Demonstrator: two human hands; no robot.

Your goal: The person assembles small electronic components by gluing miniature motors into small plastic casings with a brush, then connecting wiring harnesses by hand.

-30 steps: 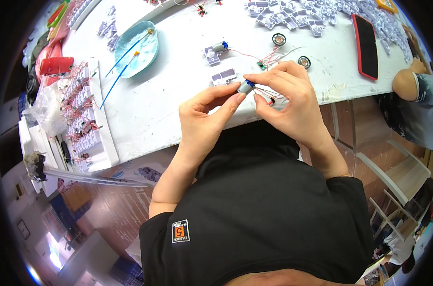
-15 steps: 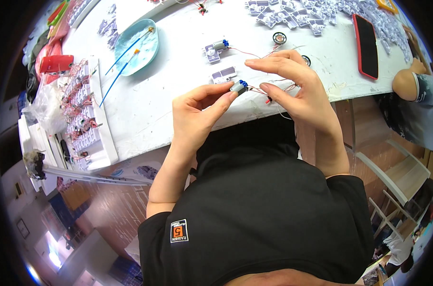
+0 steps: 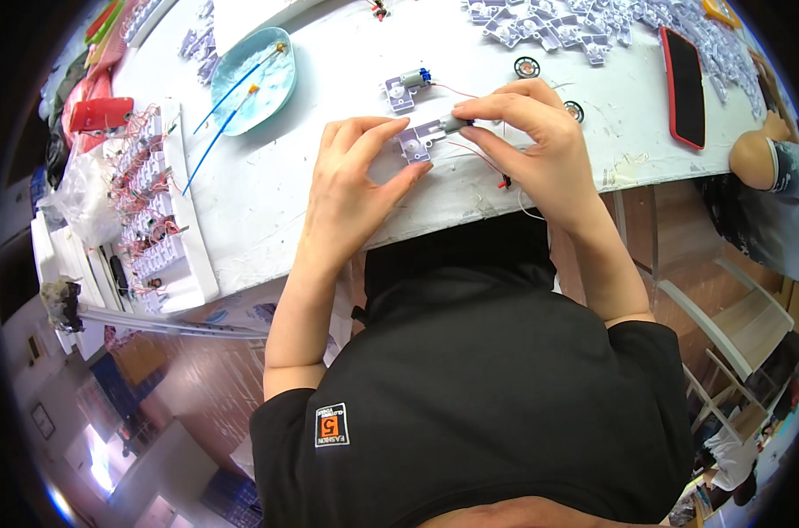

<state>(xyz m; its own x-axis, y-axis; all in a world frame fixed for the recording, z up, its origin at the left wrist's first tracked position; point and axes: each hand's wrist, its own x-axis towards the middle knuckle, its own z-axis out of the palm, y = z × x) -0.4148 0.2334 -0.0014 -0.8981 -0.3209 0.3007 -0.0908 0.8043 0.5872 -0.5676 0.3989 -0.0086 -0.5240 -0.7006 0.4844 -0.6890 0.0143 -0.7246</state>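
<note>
My left hand (image 3: 351, 180) steadies a small pale plastic housing (image 3: 414, 146) on the table, thumb at its near edge and index finger at its far edge. From the other side, my right hand (image 3: 536, 141) pinches a small silver motor (image 3: 453, 125) between thumb and fingertips. The motor is at the housing's right end; the fingers partly hide it, so how far it sits inside cannot be told. Thin red and white wires trail under my right hand to a small red-and-black part (image 3: 505, 182). Just beyond lies another housing (image 3: 400, 95) with a motor (image 3: 414, 77) in it.
Two round black speakers (image 3: 527, 68) (image 3: 573, 112) lie right of my hands. A light-blue dish (image 3: 280, 97) holds two blue sticks. Wired assemblies fill a white tray (image 3: 197, 255) at left. Loose housings (image 3: 549, 26) are heaped far off, near a red-cased phone (image 3: 683, 88). Another person's arm (image 3: 751, 151) rests at right.
The motor has passed from my left hand to my right and moved to the housing. My left hand has shifted onto the housing, which was lying free.
</note>
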